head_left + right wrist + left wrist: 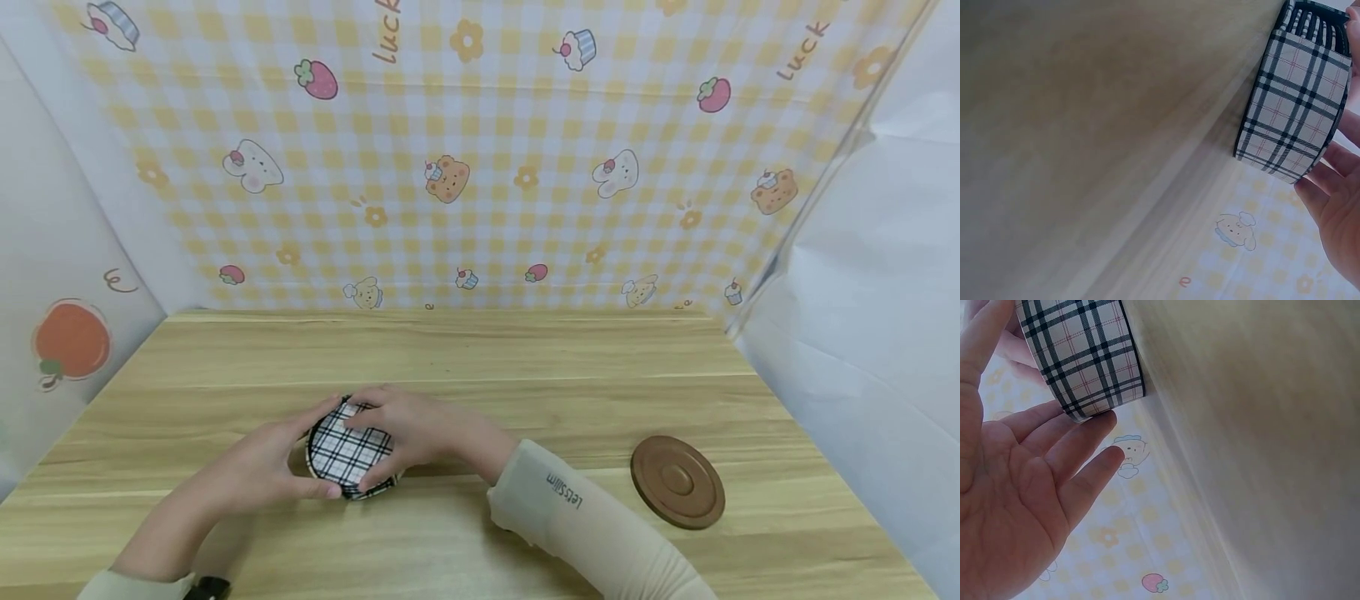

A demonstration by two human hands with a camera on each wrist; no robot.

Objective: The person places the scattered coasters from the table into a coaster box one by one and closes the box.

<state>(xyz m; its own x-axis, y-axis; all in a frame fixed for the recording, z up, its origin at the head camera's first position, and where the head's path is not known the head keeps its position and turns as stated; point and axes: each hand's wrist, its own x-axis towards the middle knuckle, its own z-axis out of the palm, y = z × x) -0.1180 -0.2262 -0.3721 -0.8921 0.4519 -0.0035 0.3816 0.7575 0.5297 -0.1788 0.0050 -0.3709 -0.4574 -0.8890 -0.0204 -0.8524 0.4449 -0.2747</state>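
Note:
A round black-and-white plaid coaster holder (351, 450) stands on the table, left of the middle. Through the opening in its side, the right wrist view shows the edges of several stacked plaid coasters (1317, 28). My left hand (258, 467) holds the holder from the left, thumb on the near side and fingers at the far side. From the right, my right hand (420, 429) grips it, with its thumb at the near edge and its fingers over the top and far rim. The left wrist view shows the plaid side wall (1088, 353) against my fingertips.
A brown round coaster (677, 481) with raised rings lies on the wood-grain table (570, 358) to the right, beyond my right forearm. A yellow checked cloth (495, 125) hangs behind the table. White sheets (877, 317) stand along both sides.

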